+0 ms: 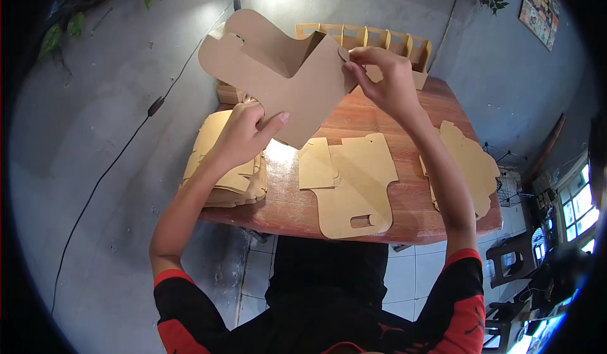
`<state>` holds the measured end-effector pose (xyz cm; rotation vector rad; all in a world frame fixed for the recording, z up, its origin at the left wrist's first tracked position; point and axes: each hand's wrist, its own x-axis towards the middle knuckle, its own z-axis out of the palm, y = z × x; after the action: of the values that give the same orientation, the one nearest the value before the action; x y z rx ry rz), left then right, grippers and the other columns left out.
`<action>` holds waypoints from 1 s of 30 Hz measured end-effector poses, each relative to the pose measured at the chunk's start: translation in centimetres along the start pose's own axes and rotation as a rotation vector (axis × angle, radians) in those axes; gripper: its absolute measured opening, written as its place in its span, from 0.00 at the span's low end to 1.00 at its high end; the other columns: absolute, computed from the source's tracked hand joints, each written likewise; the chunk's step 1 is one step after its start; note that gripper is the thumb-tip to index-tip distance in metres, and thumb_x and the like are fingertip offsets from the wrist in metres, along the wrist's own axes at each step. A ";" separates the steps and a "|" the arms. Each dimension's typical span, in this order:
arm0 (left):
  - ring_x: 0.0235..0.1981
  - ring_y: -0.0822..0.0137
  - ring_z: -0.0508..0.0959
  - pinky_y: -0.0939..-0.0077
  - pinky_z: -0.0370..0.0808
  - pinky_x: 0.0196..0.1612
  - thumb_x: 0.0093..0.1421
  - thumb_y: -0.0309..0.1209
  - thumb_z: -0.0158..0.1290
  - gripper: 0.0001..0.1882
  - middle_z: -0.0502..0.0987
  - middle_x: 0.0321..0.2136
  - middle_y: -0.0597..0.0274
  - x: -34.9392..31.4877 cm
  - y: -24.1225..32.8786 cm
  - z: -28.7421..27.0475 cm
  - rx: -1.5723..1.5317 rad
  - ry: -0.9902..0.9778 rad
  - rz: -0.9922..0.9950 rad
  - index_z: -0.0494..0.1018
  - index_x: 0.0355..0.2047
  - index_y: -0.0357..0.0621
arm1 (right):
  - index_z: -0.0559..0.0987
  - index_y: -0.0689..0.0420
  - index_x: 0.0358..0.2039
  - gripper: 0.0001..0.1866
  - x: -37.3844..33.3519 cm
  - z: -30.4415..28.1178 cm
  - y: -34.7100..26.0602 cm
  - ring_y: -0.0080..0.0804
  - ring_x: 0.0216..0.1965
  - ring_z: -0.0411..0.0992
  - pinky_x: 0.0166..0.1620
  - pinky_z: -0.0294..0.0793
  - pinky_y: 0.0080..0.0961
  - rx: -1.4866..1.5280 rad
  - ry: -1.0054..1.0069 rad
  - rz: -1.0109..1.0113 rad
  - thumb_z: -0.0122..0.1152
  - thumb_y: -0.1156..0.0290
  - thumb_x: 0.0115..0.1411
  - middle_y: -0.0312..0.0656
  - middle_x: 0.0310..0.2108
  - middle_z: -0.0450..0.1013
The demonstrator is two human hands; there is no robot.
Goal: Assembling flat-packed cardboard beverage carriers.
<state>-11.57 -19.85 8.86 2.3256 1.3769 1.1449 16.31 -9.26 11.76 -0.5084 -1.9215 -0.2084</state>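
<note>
A partly folded brown cardboard box [297,94] with rounded side flaps is held up and tilted above the table. My left hand [248,134] is closed on its lower left side, the thumb lying across the outer face. At the box's right corner, my right hand [389,79] pinches the edge beside a small tab, thumb and fingers close together. The inside of the box shows only in part between its walls. Beneath it on the table lies a flat cardboard blank [354,183] with a handle slot near the front edge.
Stacked cardboard blanks [218,180] lie at the table's left, with more flat blanks [468,164] on the right. Several upright cardboard holders [379,37] form a row at the back of the wooden table [288,218]. A black cord [107,170] hangs along the left wall.
</note>
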 end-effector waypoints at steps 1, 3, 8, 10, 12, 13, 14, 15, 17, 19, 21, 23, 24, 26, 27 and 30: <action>0.16 0.73 0.64 0.71 0.62 0.21 0.69 0.40 0.56 0.22 0.70 0.14 0.59 -0.2 0.2 0.0 0.025 0.025 0.037 0.76 0.29 0.28 | 0.83 0.60 0.39 0.11 -0.2 0.1 -0.1 0.38 0.31 0.81 0.36 0.80 0.31 0.001 -0.001 0.000 0.69 0.67 0.60 0.42 0.30 0.81; 0.16 0.72 0.65 0.70 0.63 0.21 0.68 0.40 0.56 0.22 0.70 0.15 0.57 -0.5 0.1 -0.3 0.016 0.023 0.003 0.77 0.30 0.28 | 0.82 0.61 0.40 0.08 -0.4 0.5 -0.9 0.38 0.33 0.81 0.39 0.81 0.32 -0.183 -0.021 -0.035 0.68 0.74 0.61 0.43 0.30 0.80; 0.17 0.70 0.67 0.69 0.65 0.23 0.68 0.39 0.56 0.21 0.73 0.17 0.54 -1.1 -0.2 -0.4 -0.013 0.030 -0.028 0.77 0.32 0.27 | 0.81 0.59 0.37 0.06 -0.1 1.1 -0.8 0.37 0.29 0.78 0.37 0.80 0.34 -0.316 0.071 -0.214 0.67 0.77 0.59 0.41 0.26 0.77; 0.19 0.65 0.71 0.67 0.68 0.26 0.68 0.38 0.56 0.19 0.76 0.19 0.51 -1.5 0.2 -0.6 0.001 0.010 -0.072 0.78 0.33 0.28 | 0.81 0.59 0.37 0.06 -0.1 1.5 -1.0 0.35 0.29 0.77 0.37 0.79 0.34 -0.345 0.091 -0.260 0.67 0.77 0.59 0.40 0.26 0.77; 0.19 0.68 0.70 0.70 0.67 0.26 0.68 0.37 0.56 0.18 0.75 0.19 0.54 -1.8 0.8 -0.5 0.013 0.040 -0.013 0.77 0.33 0.29 | 0.82 0.58 0.39 0.08 0.0 1.7 -1.4 0.34 0.29 0.78 0.35 0.79 0.33 -0.270 0.140 -0.241 0.69 0.75 0.59 0.39 0.28 0.79; 0.20 0.71 0.68 0.72 0.66 0.25 0.68 0.36 0.56 0.16 0.73 0.20 0.57 -1.9 1.1 -0.5 0.027 0.067 0.044 0.77 0.34 0.30 | 0.82 0.58 0.39 0.08 0.0 1.8 -1.5 0.34 0.29 0.78 0.35 0.79 0.33 -0.271 0.142 -0.245 0.69 0.75 0.59 0.39 0.28 0.79; 0.20 0.71 0.68 0.72 0.66 0.25 0.68 0.36 0.56 0.16 0.73 0.20 0.57 -1.9 1.4 -0.4 0.028 0.068 0.044 0.77 0.34 0.30 | 0.83 0.58 0.40 0.08 0.0 1.9 -1.6 0.34 0.29 0.78 0.34 0.79 0.32 -0.255 0.134 -0.214 0.69 0.74 0.59 0.39 0.29 0.79; 0.21 0.61 0.72 0.67 0.68 0.27 0.68 0.36 0.56 0.16 0.75 0.21 0.51 -1.9 1.8 -0.3 0.060 0.085 0.089 0.77 0.33 0.30 | 0.83 0.58 0.41 0.09 -0.1 2.1 -1.7 0.34 0.29 0.79 0.33 0.79 0.31 -0.240 0.128 -0.182 0.70 0.73 0.60 0.39 0.30 0.80; 0.21 0.52 0.75 0.61 0.70 0.29 0.67 0.35 0.55 0.16 0.77 0.21 0.46 -1.9 1.8 -0.3 0.089 0.097 0.129 0.78 0.32 0.29 | 0.84 0.58 0.42 0.09 -0.1 2.7 -1.5 0.35 0.30 0.79 0.32 0.79 0.30 -0.195 0.118 -0.142 0.69 0.73 0.61 0.40 0.31 0.80; 0.23 0.49 0.76 0.58 0.70 0.31 0.67 0.34 0.55 0.16 0.76 0.22 0.45 -2.0 1.2 -0.1 0.078 0.059 0.026 0.77 0.31 0.29 | 0.84 0.57 0.43 0.09 -0.6 3.3 -1.2 0.35 0.30 0.80 0.31 0.79 0.30 -0.149 0.102 -0.094 0.69 0.72 0.62 0.40 0.32 0.81; 0.24 0.47 0.76 0.58 0.70 0.32 0.67 0.34 0.55 0.16 0.76 0.22 0.45 -2.2 1.6 -0.1 0.083 0.095 0.075 0.76 0.30 0.29 | 0.83 0.58 0.41 0.08 -0.6 3.2 -1.4 0.41 0.33 0.80 0.35 0.80 0.35 -0.162 0.084 -0.074 0.66 0.71 0.63 0.42 0.30 0.79; 0.25 0.46 0.76 0.57 0.70 0.32 0.67 0.34 0.55 0.17 0.76 0.22 0.44 -2.4 2.1 -0.1 0.085 0.131 0.124 0.75 0.28 0.30 | 0.84 0.59 0.42 0.07 -0.7 2.9 -1.6 0.38 0.31 0.80 0.33 0.80 0.32 -0.165 0.094 -0.083 0.66 0.74 0.63 0.42 0.32 0.80; 0.25 0.46 0.76 0.56 0.70 0.33 0.67 0.34 0.55 0.17 0.76 0.22 0.45 -2.5 2.4 -0.2 0.125 0.139 0.147 0.74 0.27 0.30 | 0.84 0.59 0.42 0.08 -0.7 2.8 -1.6 0.34 0.30 0.81 0.31 0.80 0.29 -0.171 0.105 -0.092 0.66 0.77 0.62 0.42 0.33 0.81; 0.25 0.45 0.75 0.55 0.70 0.33 0.67 0.34 0.55 0.17 0.76 0.22 0.45 -2.7 3.1 -0.4 0.161 0.147 0.167 0.74 0.27 0.30 | 0.84 0.60 0.42 0.07 -0.7 2.6 -1.7 0.34 0.30 0.81 0.31 0.80 0.28 -0.162 0.134 -0.101 0.66 0.78 0.62 0.42 0.32 0.81; 0.26 0.45 0.75 0.55 0.70 0.33 0.66 0.33 0.55 0.16 0.76 0.22 0.45 -2.7 3.5 -0.5 0.175 0.165 0.190 0.74 0.27 0.31 | 0.84 0.60 0.41 0.07 -0.7 2.5 -1.7 0.34 0.30 0.81 0.32 0.80 0.27 -0.154 0.167 -0.110 0.66 0.79 0.62 0.42 0.32 0.81; 0.26 0.44 0.75 0.55 0.71 0.33 0.66 0.32 0.55 0.14 0.75 0.21 0.46 -3.0 4.9 -1.0 0.180 0.190 0.219 0.74 0.27 0.32 | 0.84 0.59 0.43 0.08 -0.7 1.8 -2.3 0.33 0.32 0.81 0.35 0.79 0.26 -0.112 0.175 -0.061 0.64 0.78 0.64 0.43 0.32 0.81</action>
<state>-9.83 -25.15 10.61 2.6061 1.3635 1.3878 14.00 -10.78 10.62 -0.4893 -1.7620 -0.3892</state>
